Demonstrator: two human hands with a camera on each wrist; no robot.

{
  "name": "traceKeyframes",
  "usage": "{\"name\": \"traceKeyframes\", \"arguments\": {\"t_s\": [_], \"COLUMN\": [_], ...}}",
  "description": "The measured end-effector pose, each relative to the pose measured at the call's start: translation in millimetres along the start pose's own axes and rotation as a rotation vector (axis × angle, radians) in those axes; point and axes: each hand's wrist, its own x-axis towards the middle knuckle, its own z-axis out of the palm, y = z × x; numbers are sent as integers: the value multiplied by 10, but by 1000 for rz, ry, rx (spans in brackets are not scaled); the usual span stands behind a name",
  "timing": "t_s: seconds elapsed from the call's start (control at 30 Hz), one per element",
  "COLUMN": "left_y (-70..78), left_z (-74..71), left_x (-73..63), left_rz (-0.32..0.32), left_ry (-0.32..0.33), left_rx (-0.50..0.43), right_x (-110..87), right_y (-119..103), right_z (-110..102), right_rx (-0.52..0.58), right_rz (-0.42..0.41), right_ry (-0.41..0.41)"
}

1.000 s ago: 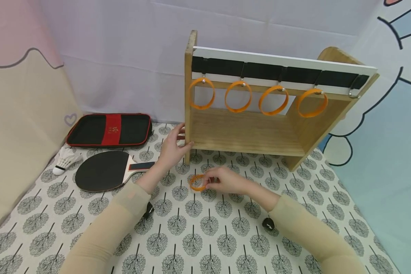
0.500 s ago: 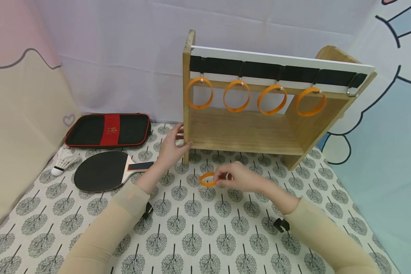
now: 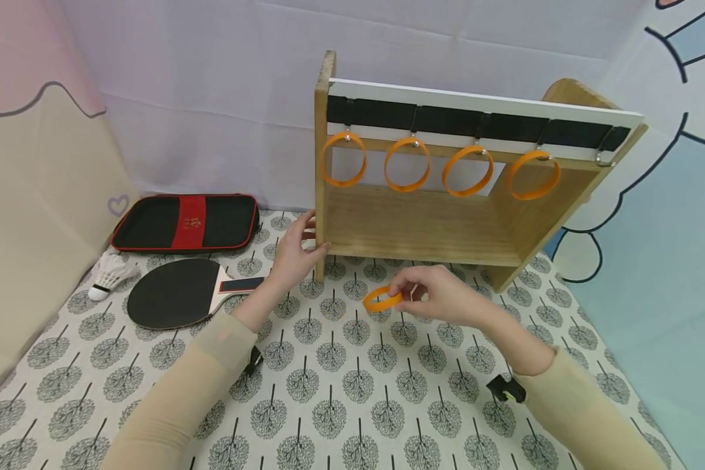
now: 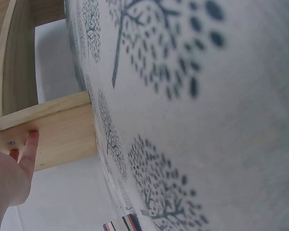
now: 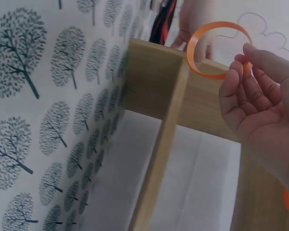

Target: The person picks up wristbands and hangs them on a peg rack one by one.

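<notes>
Thumb and fingertips of my right hand (image 3: 440, 294) pinch the edge of an orange wristband (image 3: 371, 304), a thin ring held in front of the wooden shelf (image 3: 423, 222). The right wrist view shows the wristband (image 5: 192, 50) round and tilted, with the right hand (image 5: 265, 91) at one side of it. My left hand (image 3: 294, 254) holds the shelf's left side panel, thumb at the front edge and fingers on the outer face. In the left wrist view, fingertips of the left hand (image 4: 12, 173) press the panel (image 4: 62, 137). Several matching orange wristbands (image 3: 407, 164) hang from hooks along the shelf's top.
A bare metal hook (image 3: 605, 160) is at the right end of the white and black strip (image 3: 452, 121). Left of the shelf lie a table tennis bat (image 3: 173, 294), a shuttlecock (image 3: 110, 275) and a black and red case (image 3: 188, 223). Tree-patterned cloth (image 3: 329, 418) covers the table.
My right hand has lifted the orange wristband off the cloth and carried it to the right, tilting it. The left hand stays at the shelf's side panel.
</notes>
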Motion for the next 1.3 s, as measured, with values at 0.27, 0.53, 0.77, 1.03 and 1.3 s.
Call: {"name": "traceKeyframes", "arguments": {"t_s": [0.27, 0.53, 0.77, 1.03, 1.3], "left_y": [-3, -19, -10, -12, -18], "left_z": [-10, -10, -11, -4, 7], "left_x": [-8, 5, -1, -6, -2], "left_rz": [-9, 0, 4, -1, 3], "left_ry": [7, 9, 7, -1, 0], "left_rx": [1, 6, 7, 5, 14], "right_x": [-164, -328, -441, -561, -697], "right_y": [-109, -127, -148, -207, -242], "right_z": [-266, -540, -738, -931, -1183], "right_rx": [18, 48, 157, 348, 477], "right_rz": [-34, -139, -244, -313, -429], "right_ry": [166, 338, 502, 681, 835]}}
